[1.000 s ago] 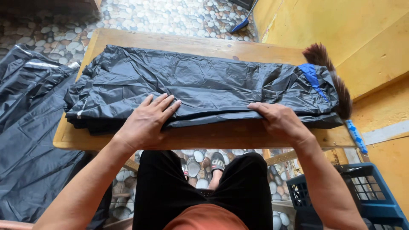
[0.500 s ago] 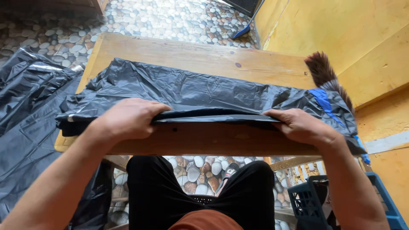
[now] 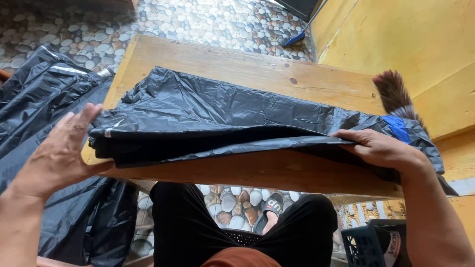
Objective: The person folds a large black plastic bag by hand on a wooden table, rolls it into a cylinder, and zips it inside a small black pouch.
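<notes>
Plastic in a black heap (image 3: 34,113) lies on the pebble floor at far left. Beside it the left hand (image 3: 62,151) is open, fingers spread, palm against the left end of the stack of black bags (image 3: 217,116). The stack lies on the wooden table (image 3: 237,64), long axis left to right, its near edge lifted. The right hand (image 3: 383,148) grips that edge (thumb hidden underneath). Further right, a broom (image 3: 396,94) leans by the yellow wall; a blue crate (image 3: 368,244) sits below.
</notes>
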